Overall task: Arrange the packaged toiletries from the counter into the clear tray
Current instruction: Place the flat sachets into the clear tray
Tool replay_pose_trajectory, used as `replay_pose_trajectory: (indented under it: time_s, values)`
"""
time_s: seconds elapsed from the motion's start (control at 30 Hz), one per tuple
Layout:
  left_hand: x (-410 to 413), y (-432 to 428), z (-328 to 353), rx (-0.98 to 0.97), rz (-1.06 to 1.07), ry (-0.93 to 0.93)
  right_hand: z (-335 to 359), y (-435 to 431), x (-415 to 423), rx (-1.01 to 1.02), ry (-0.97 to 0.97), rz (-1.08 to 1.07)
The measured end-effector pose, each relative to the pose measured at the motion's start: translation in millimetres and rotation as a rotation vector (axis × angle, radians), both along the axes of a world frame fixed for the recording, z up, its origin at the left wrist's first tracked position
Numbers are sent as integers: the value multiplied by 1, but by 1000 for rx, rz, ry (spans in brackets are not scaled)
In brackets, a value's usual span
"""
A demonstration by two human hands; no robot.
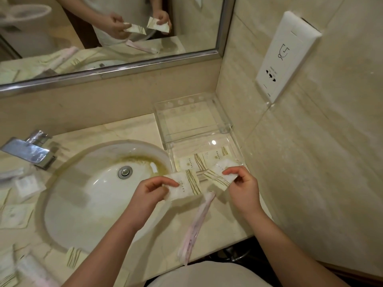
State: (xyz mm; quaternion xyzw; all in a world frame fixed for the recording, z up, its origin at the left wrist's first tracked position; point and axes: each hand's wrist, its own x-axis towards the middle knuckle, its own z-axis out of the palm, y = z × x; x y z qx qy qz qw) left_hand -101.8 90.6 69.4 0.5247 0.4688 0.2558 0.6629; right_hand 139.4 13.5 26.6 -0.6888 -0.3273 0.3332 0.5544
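Note:
My left hand (154, 189) pinches a white sachet with gold stripes (186, 186) over the right rim of the sink. My right hand (242, 183) pinches a second striped sachet (219, 175) just above the front edge of the clear tray (234, 129). The tray stands in the counter's back right corner against the wall. Two more striped packets (192, 163) (216, 155) lie flat in its front compartment. A long pink packaged item (196, 224) lies on the counter below my hands.
The white sink basin (93, 195) fills the middle, with a chrome tap (29, 151) at the left. Several more packets (29, 186) (73, 257) lie on the counter to the left and front left. A wall socket panel (287, 56) is at the right, a mirror (103, 27) behind.

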Motion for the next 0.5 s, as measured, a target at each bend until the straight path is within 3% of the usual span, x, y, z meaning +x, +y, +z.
replay_pose_trajectory:
  time_s: [0.1,0.27,0.5]
  values:
    - [5,5,-6,101,50,129,3,0,0,-15,130,31]
    - [12,12,-4,31,74,38,12,5,-6,-45,136,-17]
    - [18,31,-20,8,185,194,13,18,3,-127,286,-106]
